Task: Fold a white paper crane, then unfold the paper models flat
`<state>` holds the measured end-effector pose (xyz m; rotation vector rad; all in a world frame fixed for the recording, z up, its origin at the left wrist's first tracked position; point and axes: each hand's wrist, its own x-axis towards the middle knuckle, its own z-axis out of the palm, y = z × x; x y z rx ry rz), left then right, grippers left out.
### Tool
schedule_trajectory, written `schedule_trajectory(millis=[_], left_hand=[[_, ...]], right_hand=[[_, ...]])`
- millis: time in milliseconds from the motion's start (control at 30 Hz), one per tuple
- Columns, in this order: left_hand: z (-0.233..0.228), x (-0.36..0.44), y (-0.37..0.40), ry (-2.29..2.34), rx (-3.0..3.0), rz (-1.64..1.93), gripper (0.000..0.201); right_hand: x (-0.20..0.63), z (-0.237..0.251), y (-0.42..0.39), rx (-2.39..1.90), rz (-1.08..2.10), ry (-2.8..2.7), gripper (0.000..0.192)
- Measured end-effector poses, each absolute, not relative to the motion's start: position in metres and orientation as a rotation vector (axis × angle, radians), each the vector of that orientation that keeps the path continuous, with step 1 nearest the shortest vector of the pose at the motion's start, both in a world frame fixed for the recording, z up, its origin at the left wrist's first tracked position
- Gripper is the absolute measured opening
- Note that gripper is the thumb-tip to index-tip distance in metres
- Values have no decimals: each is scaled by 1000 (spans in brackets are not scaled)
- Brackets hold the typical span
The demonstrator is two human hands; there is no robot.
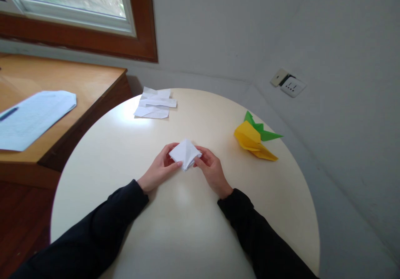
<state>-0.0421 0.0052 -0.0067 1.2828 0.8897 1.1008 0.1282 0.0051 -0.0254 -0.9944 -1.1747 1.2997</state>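
Your left hand (pixel 161 165) and right hand (pixel 212 170) each have fingers and thumb clamped on the folded white paper (pixel 185 150), one at either side corner. It is a layered, crisp-edged diamond with a central crease, over your smooth, round, cream bench (pixel 181 237). Beyond it lie creased white paper pieces (pixel 153 111); rightward, a curved yellow paper fold (pixel 248 135) adjoins spiky green folded paper (pixel 268 135).

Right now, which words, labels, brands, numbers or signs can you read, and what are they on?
No text is readable.
Paper sheets on the wooden desk: faint marks, too blurred to read.
Folded white paper: no lettering visible.
Wall socket: nothing legible.
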Motion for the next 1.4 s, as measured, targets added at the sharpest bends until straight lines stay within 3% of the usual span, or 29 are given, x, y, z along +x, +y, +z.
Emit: schedule_trajectory(millis=[400,667,1200,1400], left_hand=[[-5,-43,6,906,1329,1090,51],[-12,-43,7,845,1329,1071,63],[-17,-43,6,1087,1546,1235,34],[-19,-42,6,1078,1519,1214,30]], right_hand=[[129,-22,3,-1012,1258,-1238,38],[130,-25,4,-1016,1174,-1297,37],[127,-35,2,-1117,915,-1480,32],[125,-28,2,-1076,971,-1494,27]])
